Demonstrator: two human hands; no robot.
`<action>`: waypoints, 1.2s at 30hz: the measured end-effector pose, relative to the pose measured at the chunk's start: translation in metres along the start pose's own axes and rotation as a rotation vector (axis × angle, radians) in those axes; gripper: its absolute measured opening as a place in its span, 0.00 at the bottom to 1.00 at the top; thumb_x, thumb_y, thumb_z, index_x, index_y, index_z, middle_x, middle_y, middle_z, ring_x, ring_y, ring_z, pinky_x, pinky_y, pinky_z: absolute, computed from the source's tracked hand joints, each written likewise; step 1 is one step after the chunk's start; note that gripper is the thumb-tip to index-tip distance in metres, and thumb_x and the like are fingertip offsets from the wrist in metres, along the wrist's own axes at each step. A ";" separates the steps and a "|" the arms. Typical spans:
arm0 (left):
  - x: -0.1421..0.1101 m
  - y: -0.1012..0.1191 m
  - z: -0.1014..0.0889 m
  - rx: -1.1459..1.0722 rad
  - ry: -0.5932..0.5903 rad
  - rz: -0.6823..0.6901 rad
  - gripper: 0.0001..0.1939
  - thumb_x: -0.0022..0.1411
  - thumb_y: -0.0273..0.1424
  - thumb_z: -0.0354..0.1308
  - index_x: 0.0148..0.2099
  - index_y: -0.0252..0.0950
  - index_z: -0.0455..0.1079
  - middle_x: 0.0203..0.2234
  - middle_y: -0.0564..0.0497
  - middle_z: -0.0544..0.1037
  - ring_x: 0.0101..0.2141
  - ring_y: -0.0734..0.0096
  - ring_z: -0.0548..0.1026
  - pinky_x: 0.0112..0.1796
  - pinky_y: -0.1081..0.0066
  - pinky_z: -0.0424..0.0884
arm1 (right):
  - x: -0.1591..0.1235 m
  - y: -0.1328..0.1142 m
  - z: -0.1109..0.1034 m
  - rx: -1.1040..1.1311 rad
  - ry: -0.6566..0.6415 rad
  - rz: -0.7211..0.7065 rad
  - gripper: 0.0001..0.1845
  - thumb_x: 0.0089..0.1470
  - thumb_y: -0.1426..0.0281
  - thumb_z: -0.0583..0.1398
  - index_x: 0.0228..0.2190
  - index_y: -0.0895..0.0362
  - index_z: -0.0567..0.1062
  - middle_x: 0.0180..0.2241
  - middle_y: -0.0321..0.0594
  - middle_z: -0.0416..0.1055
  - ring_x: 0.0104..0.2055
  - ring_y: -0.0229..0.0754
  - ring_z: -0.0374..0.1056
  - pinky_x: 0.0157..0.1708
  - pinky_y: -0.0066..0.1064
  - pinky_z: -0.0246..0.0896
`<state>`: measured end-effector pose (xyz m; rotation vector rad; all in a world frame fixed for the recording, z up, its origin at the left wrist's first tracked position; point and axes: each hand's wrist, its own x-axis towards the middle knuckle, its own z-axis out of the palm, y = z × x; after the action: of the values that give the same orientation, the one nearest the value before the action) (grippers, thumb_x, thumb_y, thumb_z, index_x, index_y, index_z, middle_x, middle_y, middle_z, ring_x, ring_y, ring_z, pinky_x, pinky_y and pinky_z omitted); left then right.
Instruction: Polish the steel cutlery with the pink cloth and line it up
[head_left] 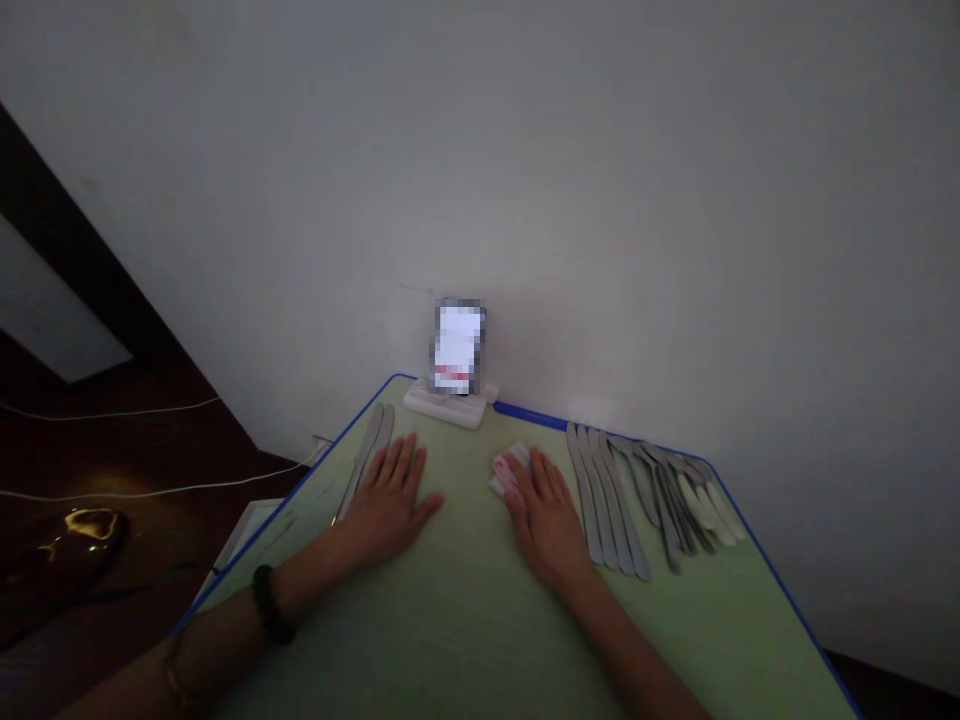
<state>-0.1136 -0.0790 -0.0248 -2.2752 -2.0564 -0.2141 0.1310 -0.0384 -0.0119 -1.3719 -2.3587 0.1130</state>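
Observation:
My left hand (392, 498) lies palm down on the green table with its fingers spread. Two table knives (369, 455) rest side by side just left of it, partly covered by the hand and wrist. A folded white and pink cloth (509, 468) is under the fingers and thumb of my right hand (547, 515), which holds it against the tabletop. To the right of that hand, several table knives (609, 505) lie in a row. Beyond them is a group of metal spoons (664, 500), along with some pale-handled cutlery (709, 510).
A lit phone (458, 345), its screen blurred, stands in a white holder (445, 405) at the table's back edge. Behind rises a plain wall (600, 200). White cables (172, 488) run over the dark floor on the left. The table (442, 620) has blue edging.

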 end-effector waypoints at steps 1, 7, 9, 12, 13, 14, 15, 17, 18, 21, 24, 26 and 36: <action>0.000 0.002 -0.001 -0.010 -0.002 0.014 0.37 0.66 0.50 0.39 0.66 0.27 0.52 0.65 0.34 0.46 0.65 0.49 0.45 0.61 0.51 0.45 | 0.000 0.000 0.001 0.004 0.009 -0.004 0.26 0.63 0.61 0.47 0.60 0.53 0.59 0.65 0.50 0.49 0.67 0.52 0.44 0.61 0.53 0.46; -0.008 0.020 -0.002 -0.046 -0.007 0.115 0.36 0.67 0.50 0.37 0.66 0.30 0.52 0.66 0.36 0.47 0.65 0.49 0.44 0.61 0.47 0.41 | 0.000 0.003 0.006 0.010 0.010 -0.003 0.26 0.63 0.60 0.47 0.60 0.54 0.59 0.65 0.50 0.47 0.67 0.52 0.42 0.61 0.53 0.46; -0.011 0.024 -0.006 -0.063 0.009 0.190 0.33 0.68 0.47 0.38 0.66 0.31 0.52 0.66 0.37 0.47 0.65 0.52 0.45 0.61 0.48 0.41 | 0.000 0.004 0.006 0.008 0.009 0.001 0.27 0.63 0.60 0.47 0.60 0.54 0.59 0.65 0.51 0.48 0.67 0.52 0.43 0.61 0.53 0.46; -0.012 0.024 -0.014 -0.107 0.049 0.293 0.27 0.68 0.41 0.43 0.66 0.37 0.53 0.67 0.40 0.45 0.65 0.54 0.45 0.61 0.48 0.43 | 0.000 0.005 0.007 0.010 0.022 -0.008 0.26 0.63 0.60 0.47 0.60 0.54 0.60 0.65 0.50 0.49 0.67 0.52 0.43 0.61 0.53 0.46; -0.012 0.023 -0.016 -0.114 0.071 0.295 0.27 0.68 0.40 0.44 0.66 0.38 0.53 0.67 0.40 0.44 0.65 0.54 0.44 0.61 0.48 0.44 | 0.000 0.005 0.007 0.011 0.022 -0.009 0.26 0.63 0.60 0.47 0.60 0.54 0.60 0.65 0.50 0.48 0.67 0.52 0.43 0.61 0.53 0.47; -0.011 0.022 -0.017 -0.116 0.098 0.271 0.27 0.68 0.40 0.44 0.65 0.38 0.53 0.67 0.40 0.43 0.65 0.53 0.43 0.61 0.47 0.44 | 0.000 0.005 0.007 0.011 0.017 -0.008 0.26 0.63 0.61 0.47 0.59 0.54 0.61 0.65 0.50 0.48 0.67 0.52 0.43 0.61 0.53 0.47; -0.011 0.020 -0.017 -0.110 0.120 0.229 0.27 0.68 0.40 0.44 0.65 0.37 0.53 0.67 0.39 0.42 0.65 0.51 0.42 0.61 0.47 0.44 | -0.001 0.005 0.007 0.012 0.010 -0.004 0.26 0.63 0.61 0.46 0.59 0.54 0.61 0.65 0.51 0.48 0.67 0.52 0.43 0.61 0.53 0.46; -0.010 0.017 -0.014 -0.093 0.122 0.127 0.30 0.67 0.44 0.43 0.66 0.32 0.53 0.67 0.37 0.42 0.65 0.48 0.41 0.61 0.46 0.45 | -0.001 0.006 0.007 0.011 -0.001 0.004 0.26 0.63 0.61 0.46 0.59 0.55 0.61 0.65 0.52 0.49 0.66 0.53 0.44 0.61 0.53 0.46; -0.010 0.016 -0.011 -0.086 0.096 0.090 0.32 0.67 0.46 0.42 0.65 0.30 0.53 0.66 0.35 0.43 0.65 0.46 0.42 0.61 0.47 0.46 | -0.001 0.006 0.007 0.011 -0.003 0.006 0.26 0.63 0.61 0.46 0.59 0.55 0.61 0.64 0.52 0.49 0.66 0.53 0.45 0.61 0.54 0.46; -0.015 0.018 -0.006 -0.085 -0.006 0.094 0.34 0.67 0.49 0.39 0.66 0.30 0.53 0.66 0.35 0.46 0.65 0.47 0.44 0.60 0.49 0.48 | 0.000 0.006 0.006 0.015 0.008 -0.007 0.26 0.63 0.60 0.46 0.59 0.55 0.62 0.64 0.52 0.51 0.66 0.52 0.46 0.61 0.54 0.47; -0.020 0.025 -0.008 -0.099 -0.014 0.208 0.32 0.68 0.48 0.38 0.67 0.35 0.50 0.66 0.39 0.45 0.65 0.53 0.44 0.61 0.51 0.47 | 0.000 0.006 0.006 0.017 0.017 -0.005 0.25 0.63 0.61 0.46 0.59 0.54 0.62 0.64 0.51 0.51 0.66 0.52 0.47 0.61 0.53 0.48; -0.022 0.029 -0.009 -0.109 0.005 0.261 0.31 0.68 0.47 0.38 0.67 0.36 0.48 0.67 0.40 0.44 0.65 0.55 0.43 0.61 0.53 0.47 | 0.000 0.006 0.006 0.014 0.020 0.005 0.25 0.63 0.62 0.45 0.58 0.55 0.63 0.64 0.51 0.52 0.65 0.52 0.48 0.61 0.53 0.48; -0.019 0.024 -0.006 -0.042 -0.034 0.164 0.33 0.67 0.46 0.40 0.65 0.27 0.54 0.64 0.36 0.52 0.64 0.52 0.48 0.61 0.55 0.51 | -0.002 0.002 0.000 -0.053 0.146 0.021 0.21 0.59 0.68 0.49 0.50 0.60 0.71 0.58 0.54 0.58 0.60 0.56 0.52 0.58 0.52 0.53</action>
<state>-0.0917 -0.1007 -0.0201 -2.4741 -1.8846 -0.2121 0.1330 -0.0390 -0.0130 -1.3813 -2.2418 -0.0430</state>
